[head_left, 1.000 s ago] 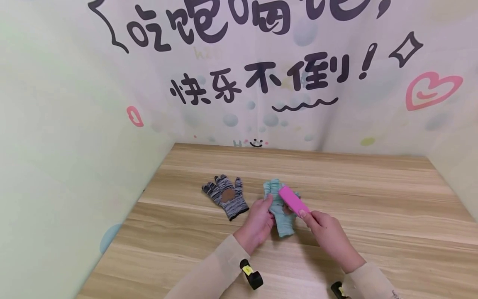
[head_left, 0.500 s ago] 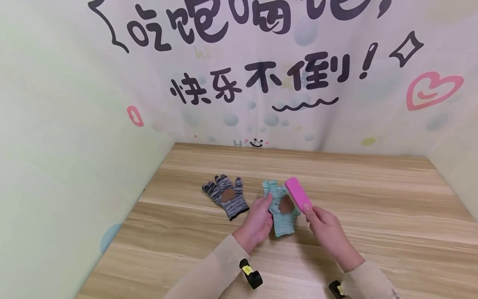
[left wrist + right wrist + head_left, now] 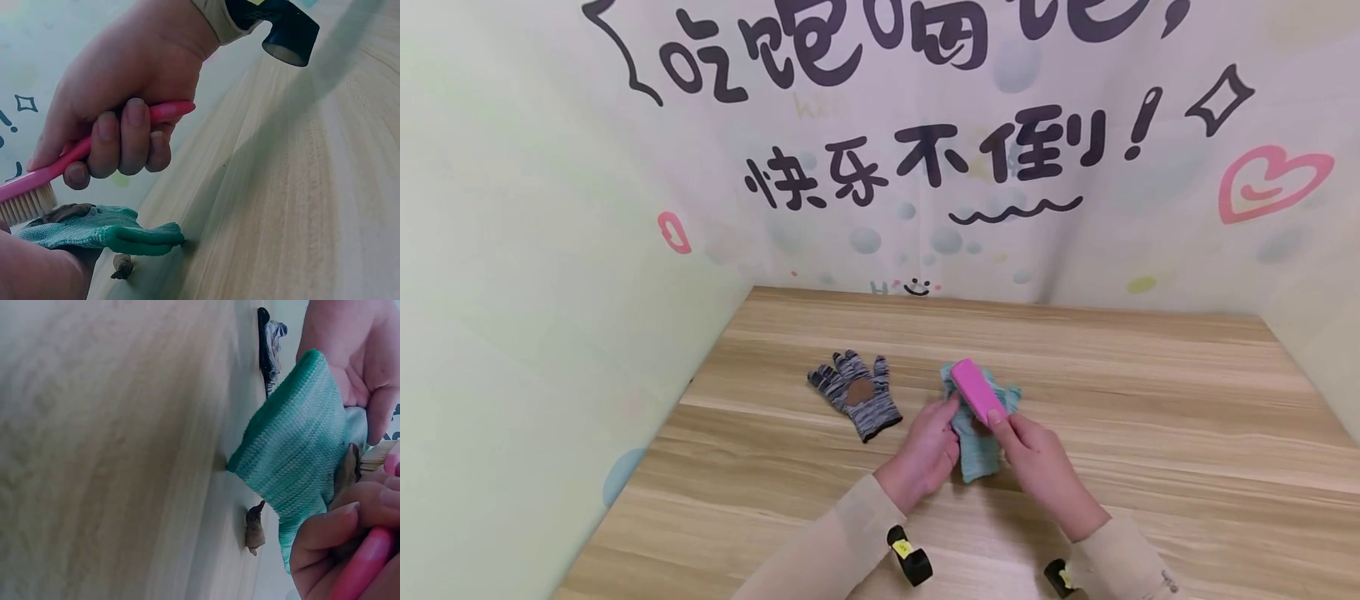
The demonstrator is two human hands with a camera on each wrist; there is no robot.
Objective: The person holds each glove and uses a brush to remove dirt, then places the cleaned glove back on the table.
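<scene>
A teal knit glove (image 3: 979,458) is held by my left hand (image 3: 925,450), whose thumb lies on its left edge. My right hand (image 3: 1037,462) grips a pink scrub brush (image 3: 976,390) by its handle, fingers wrapped round it. In the head view the brush head covers much of the glove. The pale bristles (image 3: 28,205) point down at a brown patch (image 3: 65,213) on the glove in the left wrist view; whether they touch it I cannot tell. From the right wrist, the glove's cuff (image 3: 284,425) spreads toward the table, and the brush head is mostly hidden.
A grey and black knit glove (image 3: 872,414) with a brown patch lies flat to the left on the wooden table (image 3: 1150,400). A small brown lump (image 3: 254,528) shows below the teal glove. A printed cloth (image 3: 850,267) hangs behind the table.
The brush first lifted off to the upper right, baring the brown patch, then came back left over the glove. The glove and my left hand have shifted slightly right.
</scene>
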